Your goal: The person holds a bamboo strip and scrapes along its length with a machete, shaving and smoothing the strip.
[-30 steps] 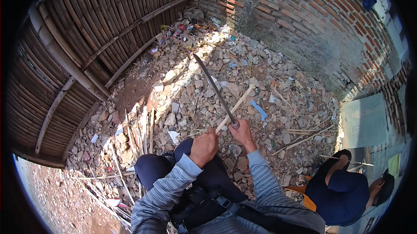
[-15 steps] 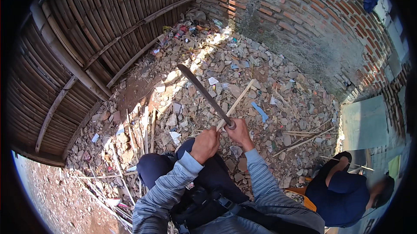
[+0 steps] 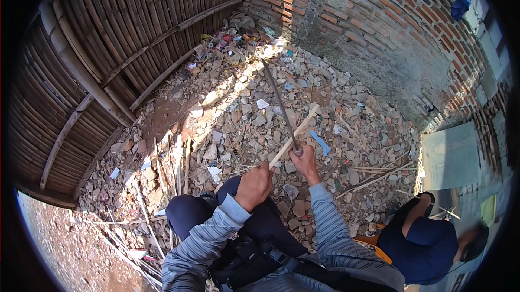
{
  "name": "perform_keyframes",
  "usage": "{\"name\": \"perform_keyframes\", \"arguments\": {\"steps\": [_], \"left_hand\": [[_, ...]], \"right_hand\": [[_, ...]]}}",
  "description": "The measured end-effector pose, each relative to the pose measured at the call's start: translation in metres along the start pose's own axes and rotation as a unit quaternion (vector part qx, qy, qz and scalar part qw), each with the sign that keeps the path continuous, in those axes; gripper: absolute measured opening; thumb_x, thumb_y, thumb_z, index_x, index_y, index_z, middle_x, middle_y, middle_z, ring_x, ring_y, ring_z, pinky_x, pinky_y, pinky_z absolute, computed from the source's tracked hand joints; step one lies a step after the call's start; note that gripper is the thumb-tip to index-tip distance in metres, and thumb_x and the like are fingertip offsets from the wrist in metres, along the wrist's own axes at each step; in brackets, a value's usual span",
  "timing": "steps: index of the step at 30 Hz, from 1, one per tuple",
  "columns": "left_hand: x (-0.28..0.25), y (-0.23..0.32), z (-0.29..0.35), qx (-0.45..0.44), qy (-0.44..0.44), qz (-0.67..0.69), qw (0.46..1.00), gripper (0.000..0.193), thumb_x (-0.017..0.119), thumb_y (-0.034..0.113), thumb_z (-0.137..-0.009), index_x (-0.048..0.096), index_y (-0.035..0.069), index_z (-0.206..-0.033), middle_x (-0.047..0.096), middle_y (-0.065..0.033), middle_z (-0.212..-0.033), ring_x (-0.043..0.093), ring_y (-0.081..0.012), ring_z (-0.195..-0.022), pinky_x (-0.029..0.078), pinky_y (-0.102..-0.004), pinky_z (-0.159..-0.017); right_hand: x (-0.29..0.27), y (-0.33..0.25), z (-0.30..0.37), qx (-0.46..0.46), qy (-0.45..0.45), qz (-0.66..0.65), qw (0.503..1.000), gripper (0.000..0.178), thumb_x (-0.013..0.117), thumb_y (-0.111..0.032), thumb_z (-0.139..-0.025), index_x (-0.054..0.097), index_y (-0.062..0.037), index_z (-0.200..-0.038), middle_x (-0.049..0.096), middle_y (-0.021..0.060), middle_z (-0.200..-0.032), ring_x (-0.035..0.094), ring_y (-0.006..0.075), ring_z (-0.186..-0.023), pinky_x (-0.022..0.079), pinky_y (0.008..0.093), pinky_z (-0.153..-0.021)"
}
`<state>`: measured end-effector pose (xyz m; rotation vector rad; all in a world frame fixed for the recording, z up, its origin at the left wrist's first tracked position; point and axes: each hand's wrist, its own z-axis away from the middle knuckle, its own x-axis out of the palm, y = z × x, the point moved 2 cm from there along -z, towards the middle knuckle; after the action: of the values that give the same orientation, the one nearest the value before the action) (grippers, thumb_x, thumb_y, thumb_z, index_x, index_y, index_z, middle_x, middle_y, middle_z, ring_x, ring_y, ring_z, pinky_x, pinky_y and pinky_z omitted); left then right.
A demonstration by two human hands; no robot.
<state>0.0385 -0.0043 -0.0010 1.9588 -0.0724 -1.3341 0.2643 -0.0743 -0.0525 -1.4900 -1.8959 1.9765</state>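
pale split bamboo, one thin strip (image 3: 295,135), lay gripped at its near end in the left hand (image 3: 253,186), closed in a fist round it above the raised knee. ran from that hand up toward one o'clock, long axis slanting away over the rubble floor (image 3: 238,113). crossed near its middle by a long dark blade (image 3: 279,105), held by the handle in the right hand (image 3: 303,159), fingers wrapped shut, blade pointing to eleven o'clock. met blade and strip just beyond the right hand, at about twelve o'clock from it; touching or a hair apart, could not tell. sat the right hand nearer the crossing, the left hand farther back at seven o'clock from it.

scattered among the broken stones: a blue flat scrap (image 3: 320,142) at three o'clock of the right hand, a white paper scrap (image 3: 262,104) just left of the blade, small bright wrappers (image 3: 225,40) in red and green heaped at the foot of the bamboo fence (image 3: 108,48), far at eleven o'clock. more cut bamboo strips (image 3: 176,164) lay at nine o'clock of the left hand. crouched another person in dark blue (image 3: 425,243) at four o'clock, beside the brick wall (image 3: 379,26).
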Motion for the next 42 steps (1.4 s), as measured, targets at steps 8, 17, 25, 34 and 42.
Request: {"name": "perform_keyframes", "arguments": {"steps": [8, 17, 25, 34, 42], "left_hand": [[-0.012, 0.011, 0.0, -0.02, -0.025, 0.043, 0.999, 0.036, 0.05, 0.031, -0.109, 0.053, -0.004, -0.097, 0.065, -0.0273, -0.068, 0.066, -0.0499, -0.065, 0.053, -0.0585, -0.059], [-0.004, 0.003, 0.002, -0.008, -0.008, 0.009, 1.0, 0.036, 0.05, 0.031, -0.109, 0.053, -0.003, -0.098, 0.065, -0.0251, -0.067, 0.067, -0.0463, -0.061, 0.052, -0.0562, -0.054], [-0.003, 0.008, -0.002, -0.003, -0.01, 0.026, 1.0, 0.037, 0.05, 0.032, -0.11, 0.054, -0.002, -0.097, 0.065, -0.0245, -0.066, 0.066, -0.0461, -0.06, 0.053, -0.0562, -0.053], [-0.001, 0.002, -0.001, -0.007, 0.015, 0.031, 0.999, 0.037, 0.051, 0.032, -0.11, 0.056, -0.001, -0.094, 0.063, -0.0261, -0.066, 0.065, -0.0471, -0.06, 0.052, -0.0572, -0.055], [-0.004, 0.009, -0.002, -0.001, 0.01, 0.062, 0.998, 0.037, 0.051, 0.031, -0.109, 0.057, -0.002, -0.092, 0.062, -0.0274, -0.065, 0.063, -0.0492, -0.061, 0.051, -0.0594, -0.057]], "right_hand": [[-0.013, -0.003, -0.014, -0.039, 0.032, -0.04, 0.998, 0.023, 0.072, -0.016, -0.084, 0.064, 0.0037, -0.077, 0.058, 0.0147, -0.06, 0.054, 0.0214, -0.055, 0.044, 0.04, -0.057], [-0.004, 0.019, -0.004, -0.006, 0.04, -0.008, 0.999, 0.026, 0.072, -0.018, -0.082, 0.059, 0.0021, -0.071, 0.055, 0.011, -0.059, 0.049, 0.022, -0.054, 0.041, 0.0407, -0.056], [-0.025, 0.023, -0.024, 0.004, 0.006, -0.029, 1.0, 0.024, 0.072, -0.016, -0.081, 0.061, 0.0041, -0.074, 0.057, 0.0191, -0.061, 0.052, 0.031, -0.052, 0.044, 0.042, -0.057], [-0.013, -0.004, -0.002, -0.079, -0.018, 0.067, 0.994, 0.025, 0.074, -0.02, -0.083, 0.068, 0.0039, -0.081, 0.064, 0.0205, -0.065, 0.063, 0.0396, -0.061, 0.048, 0.0449, -0.061], [-0.034, 0.031, -0.033, 0.003, 0.01, 0.004, 1.0, 0.029, 0.073, -0.019, -0.081, 0.058, 0.0042, -0.073, 0.049, 0.0099, -0.058, 0.043, 0.0177, -0.055, 0.038, 0.0394, -0.055]]}}
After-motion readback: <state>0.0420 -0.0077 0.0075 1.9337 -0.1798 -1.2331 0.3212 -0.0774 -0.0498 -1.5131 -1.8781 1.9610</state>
